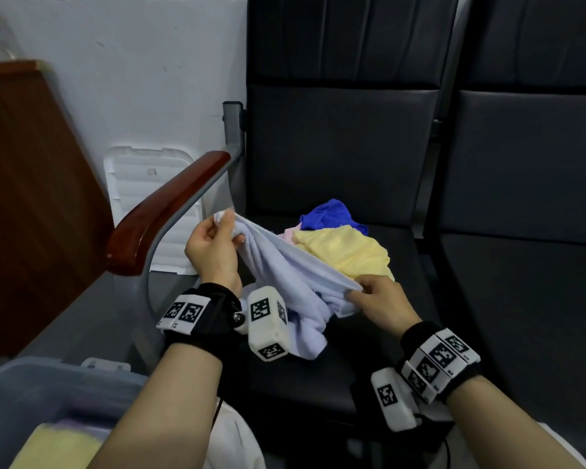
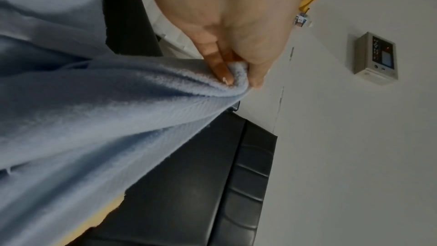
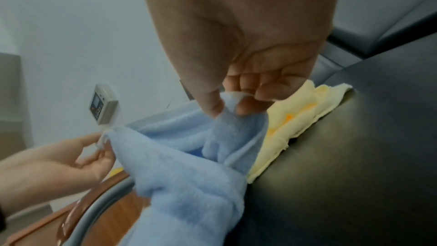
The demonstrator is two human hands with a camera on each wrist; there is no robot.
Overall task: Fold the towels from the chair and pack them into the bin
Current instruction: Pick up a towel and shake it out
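head view: both hands pinch the pale blue towel [image 1: 285,265], left hand [image 1: 214,247] higher and farther, right hand [image 1: 383,304] nearer; its edge runs diagonally between them, remainder hanging toward the chair [image 1: 335,384]

Left hand [image 1: 214,247] raised at far left and right hand [image 1: 384,304] lower at near right, each with thumb and fingers pinched shut, forearms extended forward.

no readable text anywhere; wrist bands [image 1: 197,313] carry only black-and-white square markers, wall panel [image 2: 376,58] too blurred.
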